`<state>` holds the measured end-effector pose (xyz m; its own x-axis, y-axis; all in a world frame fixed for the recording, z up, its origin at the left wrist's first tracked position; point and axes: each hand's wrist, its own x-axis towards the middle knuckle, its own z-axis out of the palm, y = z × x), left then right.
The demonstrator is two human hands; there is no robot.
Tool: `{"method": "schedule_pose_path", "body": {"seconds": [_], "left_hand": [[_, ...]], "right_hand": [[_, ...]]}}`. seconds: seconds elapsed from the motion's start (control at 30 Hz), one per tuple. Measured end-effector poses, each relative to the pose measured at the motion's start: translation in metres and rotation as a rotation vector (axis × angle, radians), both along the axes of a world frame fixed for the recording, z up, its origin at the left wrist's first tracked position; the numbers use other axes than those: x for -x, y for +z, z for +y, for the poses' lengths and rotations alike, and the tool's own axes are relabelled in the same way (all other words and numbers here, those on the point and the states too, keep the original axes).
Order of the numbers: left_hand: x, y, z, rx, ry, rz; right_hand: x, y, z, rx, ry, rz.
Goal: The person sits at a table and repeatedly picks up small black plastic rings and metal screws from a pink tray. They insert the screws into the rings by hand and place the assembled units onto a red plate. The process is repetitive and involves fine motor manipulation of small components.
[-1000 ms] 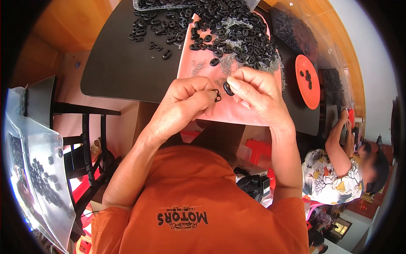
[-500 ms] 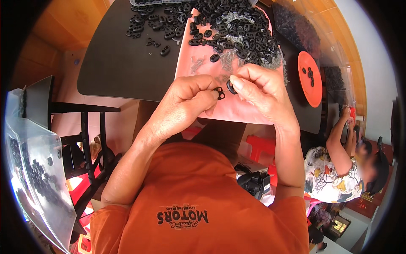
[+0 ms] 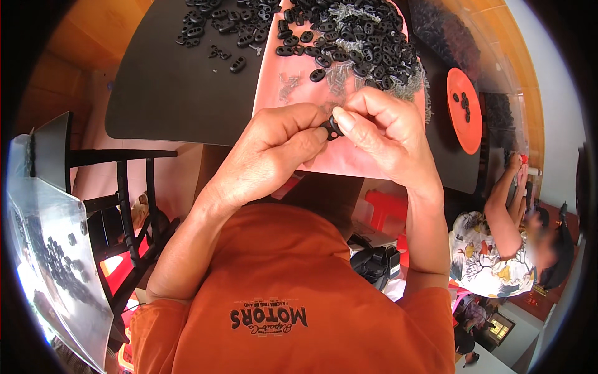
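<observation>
Nearest the camera: orange shirt (image 3: pixel 293 293), 2 bare forearms rising from it toward the table. At far left, a clear plastic bag (image 3: pixel 59 262) with small black pieces inside, beside a black metal frame (image 3: pixel 128 206). At right, well apart, another person in a patterned shirt (image 3: pixel 483 258) sits working.

Left hand (image 3: pixel 271 153) and right hand (image 3: pixel 383 134) meet above the near edge of a pink sheet (image 3: pixel 361 162), which lies on the dark table (image 3: pixel 168 87). 1 small black piece (image 3: pixel 332 128) sits exactly between the hands: left fingertips closed against its left side, right thumb and forefinger pinched tight on its right side. Both grips are together on it; the fingers cover most of the piece, so its shape cannot be told fully.

Just beyond the hands, small clear bits (image 3: pixel 293 84) lie scattered on the sheet. Farther, a large heap of black oval pieces (image 3: pixel 349 31) spreads over sheet and table. To the right, an orange round lid (image 3: pixel 466 109) holds a few black pieces.
</observation>
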<state>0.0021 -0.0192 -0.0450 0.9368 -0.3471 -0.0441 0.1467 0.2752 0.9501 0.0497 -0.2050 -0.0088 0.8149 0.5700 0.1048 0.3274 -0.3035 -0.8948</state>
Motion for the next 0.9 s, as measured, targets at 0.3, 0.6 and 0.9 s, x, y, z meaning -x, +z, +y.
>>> {"method": "schedule_pose_path", "body": {"seconds": [0.3,0.6,0.9], "left_hand": [[0.000,-0.001,0.001,0.039,-0.036,0.033],[0.001,-0.001,0.000,0.018,0.003,0.045],[0.002,0.006,0.002,0.058,0.084,0.148]], "right_hand": [[0.000,-0.003,-0.004,-0.046,0.028,0.118],[0.006,-0.002,0.002,0.060,0.018,-0.167],[0.024,-0.013,0.007,0.195,-0.042,-0.730]]}}
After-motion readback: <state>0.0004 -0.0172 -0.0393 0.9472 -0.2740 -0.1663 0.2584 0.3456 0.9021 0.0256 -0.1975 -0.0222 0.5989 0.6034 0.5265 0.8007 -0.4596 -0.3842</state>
